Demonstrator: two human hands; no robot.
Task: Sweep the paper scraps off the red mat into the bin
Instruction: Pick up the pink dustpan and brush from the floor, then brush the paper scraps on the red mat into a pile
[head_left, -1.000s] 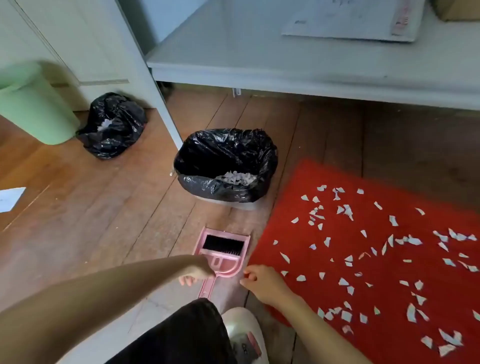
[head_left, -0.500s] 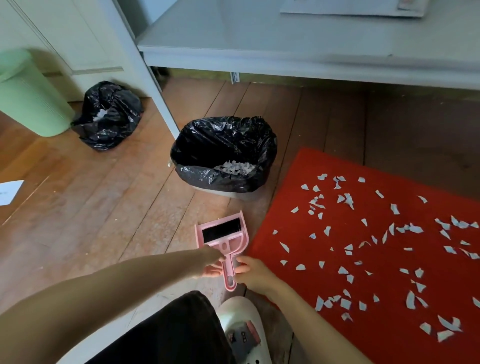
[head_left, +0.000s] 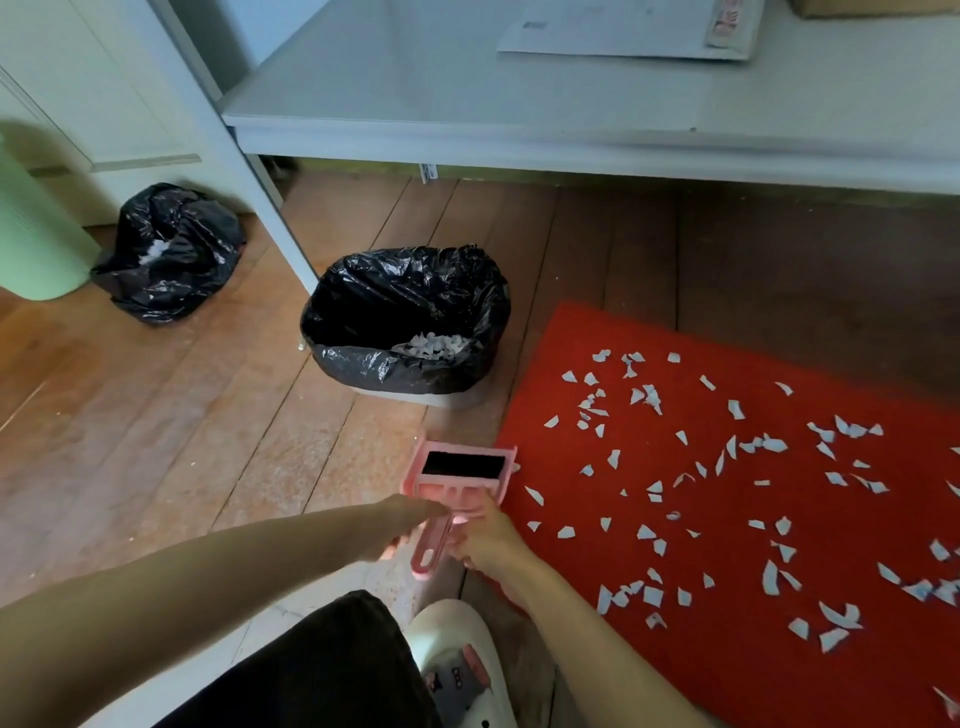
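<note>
Hands, left (head_left: 410, 525) and right (head_left: 480, 535), grip pinching pink dustpan-brush set (head_left: 457, 478); bin (head_left: 410, 322) ahead, scraps (head_left: 727, 478) rightward on mat (head_left: 675, 675).

This looks like a room in a home: worn wooden floorboards (head_left: 182, 441), a white table (head_left: 571, 119) over a bag-lined bin (head_left: 410, 322), and beside it a red mat (head_left: 753, 649).

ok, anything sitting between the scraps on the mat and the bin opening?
Nothing visible blocks it. The paper scraps lie on the red mat; the bin stands open just off the mat's far-left corner, with bare floor between. The pink dustpan set, held by both hands, sits nearer, beside the mat's left edge.
</note>
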